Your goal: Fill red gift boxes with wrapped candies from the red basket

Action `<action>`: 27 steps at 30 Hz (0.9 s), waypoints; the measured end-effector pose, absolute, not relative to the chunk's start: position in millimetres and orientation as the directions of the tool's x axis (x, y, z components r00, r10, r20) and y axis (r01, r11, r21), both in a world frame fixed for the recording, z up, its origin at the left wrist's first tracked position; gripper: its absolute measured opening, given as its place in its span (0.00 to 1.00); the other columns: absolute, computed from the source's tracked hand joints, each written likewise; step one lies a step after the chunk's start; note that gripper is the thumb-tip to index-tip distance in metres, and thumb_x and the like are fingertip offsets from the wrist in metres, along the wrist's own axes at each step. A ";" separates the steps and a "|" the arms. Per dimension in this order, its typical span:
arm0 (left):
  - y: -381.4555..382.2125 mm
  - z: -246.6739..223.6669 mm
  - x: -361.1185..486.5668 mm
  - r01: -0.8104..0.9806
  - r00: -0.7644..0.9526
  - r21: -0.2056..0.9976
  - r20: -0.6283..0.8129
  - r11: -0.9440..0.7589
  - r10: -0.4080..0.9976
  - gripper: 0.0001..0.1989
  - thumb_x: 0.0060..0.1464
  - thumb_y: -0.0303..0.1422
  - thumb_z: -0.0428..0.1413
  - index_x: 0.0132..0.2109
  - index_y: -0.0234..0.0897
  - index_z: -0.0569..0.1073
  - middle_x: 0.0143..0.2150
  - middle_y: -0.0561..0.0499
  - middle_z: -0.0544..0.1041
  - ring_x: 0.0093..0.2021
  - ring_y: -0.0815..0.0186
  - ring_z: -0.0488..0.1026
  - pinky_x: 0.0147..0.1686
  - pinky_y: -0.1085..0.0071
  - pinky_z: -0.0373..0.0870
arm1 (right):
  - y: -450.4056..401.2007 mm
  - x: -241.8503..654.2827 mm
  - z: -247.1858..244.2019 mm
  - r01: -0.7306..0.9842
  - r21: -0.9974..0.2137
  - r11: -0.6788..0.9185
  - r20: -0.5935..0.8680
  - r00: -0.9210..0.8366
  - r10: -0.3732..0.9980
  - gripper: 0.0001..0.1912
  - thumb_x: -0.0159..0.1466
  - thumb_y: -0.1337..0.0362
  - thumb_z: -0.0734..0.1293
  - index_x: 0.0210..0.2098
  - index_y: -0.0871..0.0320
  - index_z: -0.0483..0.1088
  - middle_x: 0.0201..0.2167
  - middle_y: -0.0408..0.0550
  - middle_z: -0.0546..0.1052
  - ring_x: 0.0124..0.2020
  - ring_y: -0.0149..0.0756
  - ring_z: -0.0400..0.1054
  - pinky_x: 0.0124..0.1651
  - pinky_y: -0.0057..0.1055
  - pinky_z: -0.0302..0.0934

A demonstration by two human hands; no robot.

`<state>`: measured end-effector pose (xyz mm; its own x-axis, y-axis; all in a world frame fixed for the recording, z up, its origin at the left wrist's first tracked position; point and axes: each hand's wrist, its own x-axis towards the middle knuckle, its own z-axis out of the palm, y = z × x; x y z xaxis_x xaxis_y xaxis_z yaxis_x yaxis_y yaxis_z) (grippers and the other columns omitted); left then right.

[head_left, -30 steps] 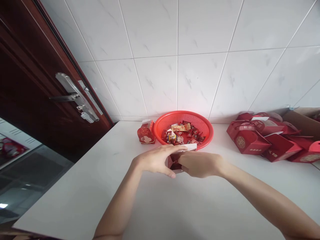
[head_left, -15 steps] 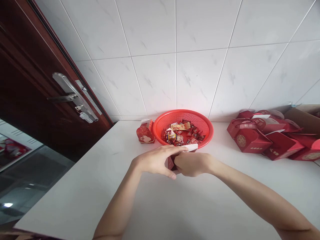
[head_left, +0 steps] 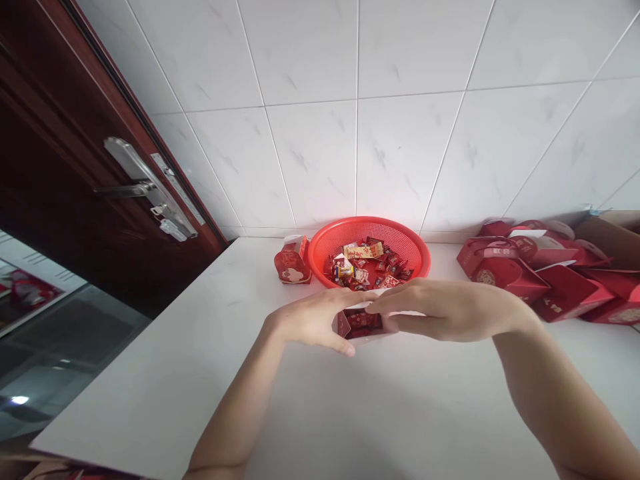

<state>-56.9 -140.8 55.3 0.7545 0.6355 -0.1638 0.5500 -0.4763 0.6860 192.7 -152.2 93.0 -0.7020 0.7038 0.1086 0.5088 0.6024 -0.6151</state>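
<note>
A small red candy box (head_left: pixel 373 335) stands on the table with its top open, and red-wrapped candies (head_left: pixel 363 321) show inside. My left hand (head_left: pixel 313 321) is curved around the box's left side, thumb at the near face and fingers at the far edge. My right hand (head_left: pixel 450 310) reaches over from the right, its fingers and thumb on the box's right end and white flap. Just behind the box sits a red plastic basket (head_left: pixel 420 260) with wrapped candies (head_left: pixel 363 251) in it. My hands hide parts of the box.
A closed red box (head_left: pixel 293 261) stands left of the basket. Several red boxes (head_left: pixel 515 277) are piled at the right, beside a cardboard carton (head_left: pixel 610 233). White tiles (head_left: pixel 310 153) back the white table (head_left: pixel 200 320); a dark wooden door (head_left: pixel 65 167) is at left.
My right hand has come out of the box opening and moved right, to the box's right end, uncovering the candies inside. My left hand keeps its hold. The view has shifted slightly.
</note>
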 end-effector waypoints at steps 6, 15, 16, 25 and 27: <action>-139.7 54.7 -61.8 0.610 0.714 0.641 -0.192 -0.465 0.673 0.46 0.48 0.37 0.68 0.71 0.59 0.58 0.71 0.56 0.64 0.69 0.52 0.62 0.64 0.61 0.62 | -153.9 213.1 91.8 0.532 -0.622 0.574 -0.051 -0.760 0.648 0.17 0.71 0.60 0.59 0.53 0.51 0.75 0.39 0.47 0.81 0.36 0.38 0.75 0.39 0.32 0.65; -127.3 50.4 -64.7 0.594 0.705 0.645 -0.128 -0.481 0.698 0.28 0.63 0.34 0.51 0.70 0.53 0.62 0.67 0.56 0.69 0.66 0.59 0.67 0.61 0.67 0.64 | -140.8 199.3 56.7 0.641 -0.634 0.432 0.035 -0.534 0.845 0.19 0.61 0.54 0.71 0.48 0.53 0.66 0.48 0.51 0.79 0.48 0.46 0.75 0.41 0.35 0.68; -125.7 48.1 -65.4 0.585 0.707 0.645 -0.110 -0.491 0.698 0.27 0.64 0.33 0.50 0.69 0.52 0.63 0.67 0.56 0.69 0.65 0.59 0.68 0.61 0.67 0.65 | -139.3 196.4 54.3 0.627 -0.658 0.417 0.036 -0.527 0.849 0.21 0.60 0.54 0.72 0.49 0.52 0.65 0.48 0.51 0.79 0.47 0.46 0.75 0.41 0.35 0.69; -119.6 39.0 -67.4 0.577 0.574 0.621 0.154 -0.531 0.804 0.23 0.68 0.37 0.47 0.68 0.45 0.65 0.42 0.53 0.83 0.40 0.64 0.79 0.46 0.71 0.72 | -122.0 194.3 27.8 0.421 -0.805 0.418 0.176 -0.502 0.846 0.31 0.61 0.57 0.72 0.62 0.52 0.63 0.42 0.48 0.79 0.40 0.42 0.76 0.42 0.38 0.71; -119.2 39.3 -67.3 0.523 0.526 0.649 0.265 -0.553 0.808 0.23 0.68 0.40 0.48 0.67 0.44 0.67 0.51 0.50 0.81 0.47 0.63 0.78 0.49 0.71 0.71 | -120.9 194.0 26.6 0.310 -0.846 0.434 0.230 -0.522 0.821 0.25 0.64 0.55 0.70 0.58 0.55 0.67 0.38 0.48 0.79 0.39 0.40 0.76 0.43 0.38 0.71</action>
<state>-67.3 -119.2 39.3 0.5263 0.8079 0.2650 0.5226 -0.5532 0.6487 194.0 -120.9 26.6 -0.5222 0.8212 0.2301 0.3101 0.4342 -0.8457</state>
